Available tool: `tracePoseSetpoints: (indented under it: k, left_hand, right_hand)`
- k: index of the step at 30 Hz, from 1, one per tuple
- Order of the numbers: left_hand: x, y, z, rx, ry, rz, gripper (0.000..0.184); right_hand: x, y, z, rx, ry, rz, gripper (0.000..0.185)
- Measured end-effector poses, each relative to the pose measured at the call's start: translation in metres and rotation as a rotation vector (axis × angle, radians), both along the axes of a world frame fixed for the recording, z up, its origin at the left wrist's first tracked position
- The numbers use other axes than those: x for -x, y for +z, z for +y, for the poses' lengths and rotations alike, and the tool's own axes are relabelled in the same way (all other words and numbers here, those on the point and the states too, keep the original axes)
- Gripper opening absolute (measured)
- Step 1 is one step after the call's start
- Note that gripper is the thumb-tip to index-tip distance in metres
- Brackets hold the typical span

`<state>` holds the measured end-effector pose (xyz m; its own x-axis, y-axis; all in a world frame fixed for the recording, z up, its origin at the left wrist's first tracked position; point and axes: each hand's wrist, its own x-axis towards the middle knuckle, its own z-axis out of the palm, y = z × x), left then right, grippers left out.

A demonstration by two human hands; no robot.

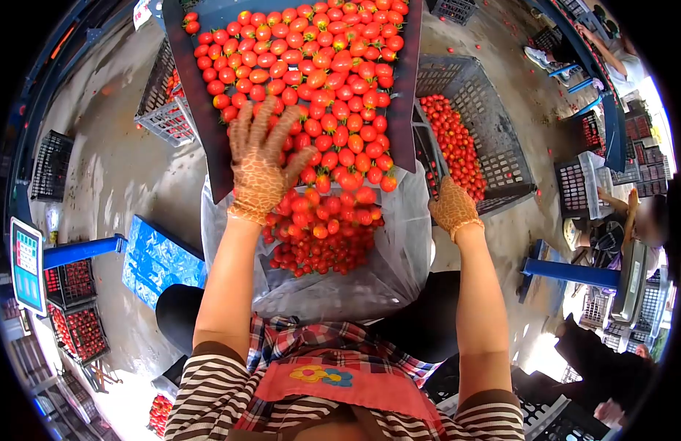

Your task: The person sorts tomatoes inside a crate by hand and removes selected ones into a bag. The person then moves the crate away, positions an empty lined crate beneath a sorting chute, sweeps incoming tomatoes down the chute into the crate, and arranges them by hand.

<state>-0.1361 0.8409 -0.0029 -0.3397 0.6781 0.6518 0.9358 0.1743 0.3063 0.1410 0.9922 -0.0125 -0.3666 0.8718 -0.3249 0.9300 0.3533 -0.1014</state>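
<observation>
Cherry tomatoes (311, 73) cover a dark sloping chute (182, 81), and several are dropping off its lower end. My left hand (263, 162), in a patterned brown glove, lies with fingers spread on the tomatoes near the chute's left side. Below, more tomatoes (318, 250) fill part of a container lined with clear plastic (399, 257). My right hand (456, 206), gloved the same way, is closed around a black crate rim (429, 147) at the right of the chute; its fingertips are partly hidden.
A large black crate (506, 140) holding tomatoes stands at the right, and a grey crate (164, 103) at the left. A digital scale display (27, 266) and a blue platform (163, 261) are on the left. Other people sit among crates at far right.
</observation>
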Motion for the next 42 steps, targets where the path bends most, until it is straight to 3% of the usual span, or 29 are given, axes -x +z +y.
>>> tracePoseSetpoints:
  k: [3,5,16,20,26,28,29,30,32,33,34,36,37,38,40,42]
  left_hand:
    - [-0.001,-0.029,-0.004,0.185,-0.083,-0.007,0.043]
    - [-0.001,-0.035,-0.011,0.088,-0.120,-0.042,0.037]
    - [-0.006,-0.029,-0.012,0.062,-0.119,-0.073,0.027]
    - [-0.039,-0.022,0.009,-0.029,-0.345,-0.150,0.024]
    - [-0.075,-0.026,0.036,0.028,-0.262,0.077,0.024]
    - [-0.065,-0.026,0.028,0.108,-0.427,-0.166,0.027]
    - [-0.051,-0.023,0.031,-0.020,-0.381,-0.190,0.026]
    - [-0.032,-0.012,0.031,-0.022,-0.213,-0.054,0.024]
    - [0.007,0.008,0.039,-0.013,0.231,0.150,0.036]
    - [0.027,-0.001,0.043,0.019,0.354,0.103,0.042]
    - [0.048,-0.029,0.047,-0.004,0.349,0.014,0.043]
    - [0.027,-0.024,0.041,0.021,0.359,0.065,0.041]
    - [0.015,-0.013,0.041,0.010,0.311,-0.094,0.036]
    - [0.010,-0.009,0.051,0.007,0.303,-0.093,0.036]
    - [0.004,-0.001,0.083,-0.096,-0.035,-0.304,0.035]
    - [-0.004,0.017,0.133,-0.137,-0.085,-0.003,0.037]
  right_hand:
    - [0.003,-0.003,0.006,0.072,-0.042,-0.067,0.034]
    - [0.002,0.005,0.006,0.059,-0.002,-0.076,0.034]
    - [0.009,0.020,0.001,-0.015,0.001,-0.097,0.033]
    - [0.014,0.022,-0.003,-0.048,-0.017,-0.169,0.032]
    - [0.010,0.014,-0.002,-0.051,-0.024,-0.141,0.030]
    - [0.010,0.007,0.001,-0.114,-0.001,-0.161,0.029]
    - [0.011,0.011,0.003,-0.122,-0.003,-0.156,0.029]
    - [0.013,0.017,0.000,-0.099,-0.010,-0.162,0.029]
    - [0.013,0.020,-0.003,-0.074,-0.020,-0.169,0.028]
    - [0.014,0.017,-0.002,-0.075,-0.025,-0.169,0.027]
    - [0.014,0.017,-0.001,-0.079,-0.029,-0.169,0.026]
    - [0.015,0.027,-0.004,-0.090,-0.025,-0.189,0.024]
    - [0.016,0.030,-0.007,-0.084,-0.017,-0.215,0.023]
    - [0.018,0.030,-0.009,-0.086,-0.025,-0.214,0.023]
    - [0.021,0.033,-0.009,-0.064,-0.039,-0.213,0.022]
    - [0.014,0.016,-0.002,-0.091,-0.047,-0.195,0.023]
